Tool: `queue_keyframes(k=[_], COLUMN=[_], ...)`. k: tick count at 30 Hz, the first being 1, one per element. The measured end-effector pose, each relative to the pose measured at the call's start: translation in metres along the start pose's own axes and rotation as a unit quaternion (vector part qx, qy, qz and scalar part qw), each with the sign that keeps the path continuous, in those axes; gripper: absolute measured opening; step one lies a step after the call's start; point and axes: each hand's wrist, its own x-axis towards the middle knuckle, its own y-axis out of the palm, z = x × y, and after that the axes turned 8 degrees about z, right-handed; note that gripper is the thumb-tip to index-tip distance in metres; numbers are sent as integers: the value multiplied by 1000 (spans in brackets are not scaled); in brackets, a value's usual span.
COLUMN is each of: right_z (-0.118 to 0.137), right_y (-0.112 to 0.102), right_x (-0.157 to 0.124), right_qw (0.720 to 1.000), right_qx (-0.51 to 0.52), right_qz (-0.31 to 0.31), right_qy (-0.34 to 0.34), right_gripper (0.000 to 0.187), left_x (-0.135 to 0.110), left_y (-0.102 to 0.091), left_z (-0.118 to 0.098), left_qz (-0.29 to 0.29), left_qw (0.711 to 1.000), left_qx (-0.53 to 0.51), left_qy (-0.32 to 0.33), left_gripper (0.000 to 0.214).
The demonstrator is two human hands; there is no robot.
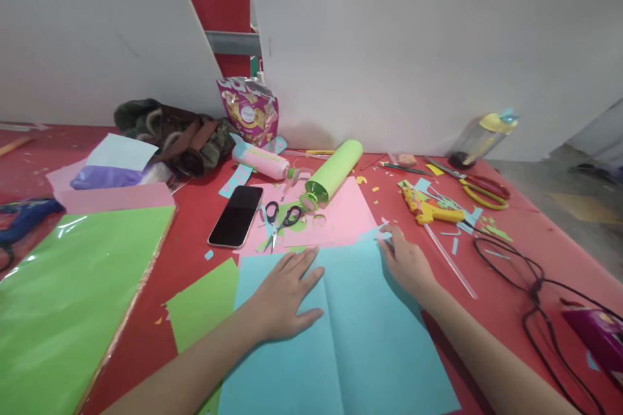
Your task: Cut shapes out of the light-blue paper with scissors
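Note:
A large sheet of blue paper [379, 343] with a crease down its middle lies in front of me. My left hand [289, 298] rests flat on its left half, fingers spread. At the sheet's far right corner, my right hand [406, 266] has thumb and index finger closed on the paper's edge. Just beyond the sheet lie small black-handled scissors [278, 224] on pink paper [357, 204]. A black phone [237, 215] is left of the scissors. Behind them a green paper-wrapped bottle [335, 172] lies on its side, beside a pink-wrapped bottle [263, 161].
On the right are a yellow glue gun [428, 206] with a black cord [528, 266], a clear glue stick [450, 261], larger scissors [474, 185] and an upright clear bottle [481, 139]. Green sheets in plastic [82, 292] lie left. A snack bag [250, 110] stands behind, near white panels [413, 52].

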Motion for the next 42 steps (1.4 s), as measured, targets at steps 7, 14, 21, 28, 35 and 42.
queue_keyframes(k=[7, 14, 21, 28, 35, 42], right_z=[-3, -6, -13, -17, -20, -16], right_y=[-5, -5, -6, -8, -11, -4], right_x=[0, -4, -6, -6, -6, -6], right_qw=[998, 984, 976, 991, 995, 997], right_qx=[-39, -151, -186, -86, 54, -26], right_qz=[25, 90, 104, 88, 62, 77], right_qy=[37, 0, -49, -50, -56, -8], right_gripper=[23, 25, 27, 26, 25, 24], left_x=[3, 3, 4, 3, 3, 1], left_y=[5, 4, -1, 2, 3, 2], left_z=[2, -2, -6, -5, -7, -7], left_qz=[-29, -22, -11, -17, 30, 82], left_qw=[1000, 999, 999, 998, 996, 993], left_qx=[-10, 24, 44, 48, 58, 52], left_qy=[1, -7, -27, -30, -66, -75], left_gripper=[34, 31, 35, 37, 61, 98])
